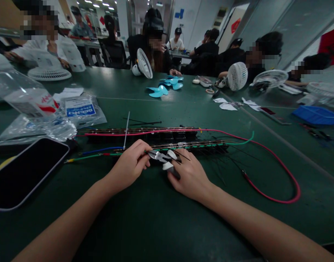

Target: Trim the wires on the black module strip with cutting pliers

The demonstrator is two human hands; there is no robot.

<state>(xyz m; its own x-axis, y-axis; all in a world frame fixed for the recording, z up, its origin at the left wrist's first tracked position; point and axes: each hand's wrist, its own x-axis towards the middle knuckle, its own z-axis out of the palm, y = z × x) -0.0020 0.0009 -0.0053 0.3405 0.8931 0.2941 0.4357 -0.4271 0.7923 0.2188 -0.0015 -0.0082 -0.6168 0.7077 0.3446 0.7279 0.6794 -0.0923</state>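
Observation:
My right hand (pixel 190 173) is closed around a pair of cutting pliers (pixel 158 156) with white-and-black handles, jaws pointing left. My left hand (pixel 132 160) is closed with fingertips at the tip of the jaws; whatever they pinch is hidden. Both hands are at the near side of a long black strip (pixel 205 147) with a green wire (pixel 87 157) along it. Behind lies a second black strip (pixel 167 134) with a red wire (pixel 281 163) that loops out to the right. A pale cable tie (pixel 127 129) sticks up beside my left hand. A blue wire (pixel 101 149) runs left.
A phone (pixel 27 174), a clear bottle (pixel 38 98) and a plastic bag (pixel 85 109) are at the left. Black cable ties (pixel 142 121) lie behind the strips. Further back are blue fan blades (pixel 158 91), white fans (pixel 237 76) and a blue tray (pixel 318 115). Several people sit beyond.

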